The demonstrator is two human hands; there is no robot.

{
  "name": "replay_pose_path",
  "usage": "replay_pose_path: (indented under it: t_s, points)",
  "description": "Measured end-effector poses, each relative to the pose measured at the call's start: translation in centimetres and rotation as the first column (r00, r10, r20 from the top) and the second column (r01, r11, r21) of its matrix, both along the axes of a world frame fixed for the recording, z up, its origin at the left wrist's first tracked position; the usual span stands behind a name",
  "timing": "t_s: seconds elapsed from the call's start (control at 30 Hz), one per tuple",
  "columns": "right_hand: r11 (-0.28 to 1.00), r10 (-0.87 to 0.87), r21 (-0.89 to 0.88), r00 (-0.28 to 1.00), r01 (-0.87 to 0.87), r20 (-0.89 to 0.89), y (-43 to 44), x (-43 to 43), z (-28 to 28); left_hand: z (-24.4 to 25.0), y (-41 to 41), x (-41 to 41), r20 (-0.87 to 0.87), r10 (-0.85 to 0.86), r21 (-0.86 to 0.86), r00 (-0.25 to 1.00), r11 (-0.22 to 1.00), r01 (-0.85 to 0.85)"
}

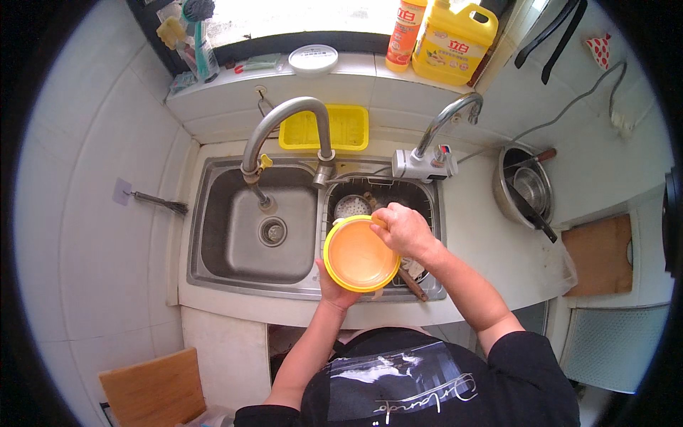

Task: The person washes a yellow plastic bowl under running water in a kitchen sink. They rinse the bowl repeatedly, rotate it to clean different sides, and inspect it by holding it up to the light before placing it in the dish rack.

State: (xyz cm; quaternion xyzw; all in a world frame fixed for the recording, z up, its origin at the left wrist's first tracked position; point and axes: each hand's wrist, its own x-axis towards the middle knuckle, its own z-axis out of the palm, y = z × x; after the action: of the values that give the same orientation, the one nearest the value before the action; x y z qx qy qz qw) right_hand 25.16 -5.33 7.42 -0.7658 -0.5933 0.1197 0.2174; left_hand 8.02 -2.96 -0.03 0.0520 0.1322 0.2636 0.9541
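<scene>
A round bowl with a yellow rim and a pale orange inside (363,255) is held over the right basin's front left part. Beneath it and at its left side my left hand (335,285) supports it. At the bowl's upper right edge my right hand (404,228) is closed on something small and orange, perhaps a cloth or sponge, mostly hidden by the fingers. In the right basin, a wire rack holds a perforated metal strainer (352,207) and other items, partly covered by the bowl. A brown wooden handle (413,284) sticks out over the basin's front edge.
To the left is the steel basin (251,229) under a large gooseneck faucet (288,107). A second faucet (445,120) stands behind the right basin. A yellow plastic tray (352,128) lies behind the sink. Metal bowls with a knife (525,208) stand on the right counter.
</scene>
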Motion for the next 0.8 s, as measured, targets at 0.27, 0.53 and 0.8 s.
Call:
replay_pose_path:
  t_s: [0.27,0.53,0.8]
  points:
    - [0.995,0.039,-0.089,0.998,-0.035,0.046,-0.5,-0.4,1.0,-1.5,0.1,-0.1,0.084,-0.023,-0.02,0.996,1.0,0.024]
    - [0.985,0.166,0.026,0.984,-0.168,0.063,-0.8,-0.2,0.7,-2.2,0.8,-0.7,0.171,-0.157,-0.023,0.973,0.986,0.163]
    - [0.927,0.37,0.015,0.918,-0.376,0.143,-0.1,0.4,1.9,-0.2,1.1,-0.8,0.14,-0.177,0.009,0.974,0.984,0.178]
